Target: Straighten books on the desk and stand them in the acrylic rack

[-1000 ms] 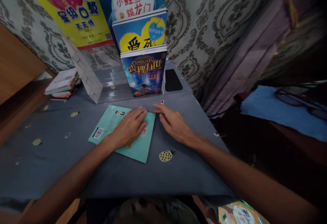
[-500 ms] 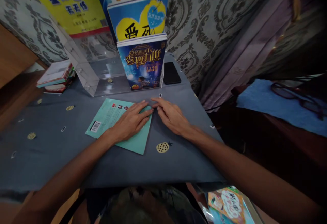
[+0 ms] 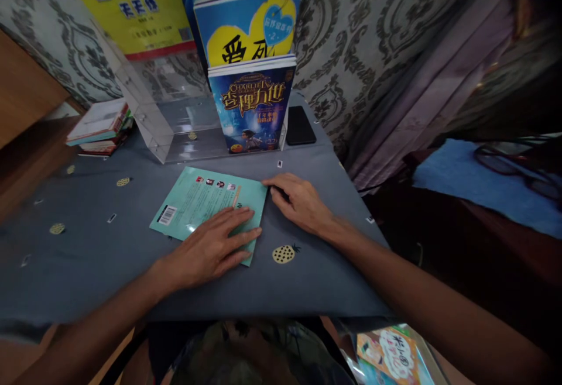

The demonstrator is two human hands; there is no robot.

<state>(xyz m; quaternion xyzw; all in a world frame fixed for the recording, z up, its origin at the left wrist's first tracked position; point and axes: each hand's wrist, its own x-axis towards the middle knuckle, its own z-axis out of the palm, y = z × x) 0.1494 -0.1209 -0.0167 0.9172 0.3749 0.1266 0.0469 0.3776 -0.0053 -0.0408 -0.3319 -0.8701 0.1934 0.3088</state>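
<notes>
A thin teal book (image 3: 197,203) lies back cover up on the grey tablecloth (image 3: 109,279), its barcode at the lower left. My left hand (image 3: 211,247) rests flat on the book's near right corner with the fingers stretched out. My right hand (image 3: 298,200) lies just off the book's right edge, fingertips touching its far right corner, fingers slightly curled and holding nothing. Behind the book stands a clear acrylic rack (image 3: 162,127) with a dark blue book (image 3: 252,110) and a blue and yellow book (image 3: 248,28) upright in its right side.
A small stack of books (image 3: 99,130) lies at the far left. A black phone (image 3: 300,126) lies right of the rack. Posters and patterned wallpaper are behind. A curtain hangs at right, beside a blue cloth (image 3: 483,183). More books (image 3: 390,353) lie below the table's near edge.
My left hand slid from the book's middle toward its near right corner. My right hand moved up to the book's far right corner. The camera shifted slightly.
</notes>
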